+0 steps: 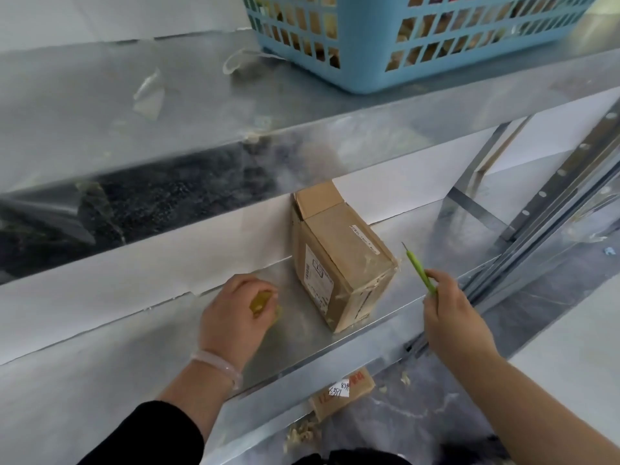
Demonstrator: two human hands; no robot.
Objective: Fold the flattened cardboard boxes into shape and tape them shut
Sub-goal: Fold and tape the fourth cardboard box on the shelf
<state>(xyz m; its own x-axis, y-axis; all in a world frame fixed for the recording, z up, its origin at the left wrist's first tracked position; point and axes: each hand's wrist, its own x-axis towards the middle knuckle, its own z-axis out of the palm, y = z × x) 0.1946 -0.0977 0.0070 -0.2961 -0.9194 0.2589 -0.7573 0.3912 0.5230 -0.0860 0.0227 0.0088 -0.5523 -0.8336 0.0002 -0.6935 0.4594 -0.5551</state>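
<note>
A blue lattice basket (369, 62) holding brownish items stands on the upper metal shelf (84, 95), with a lower metal shelf (295, 333) beneath the basket, a perforated metal upright (563, 171) to its lower right, and a dark marbled floor (436, 414) with pale scraps (298, 434) far below it.

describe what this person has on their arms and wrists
A pale translucent bracelet circles the left wrist, and a black sleeve covers the left arm further up. The right arm is bare as far as the frame shows, with no sleeve or wristwear.
</note>
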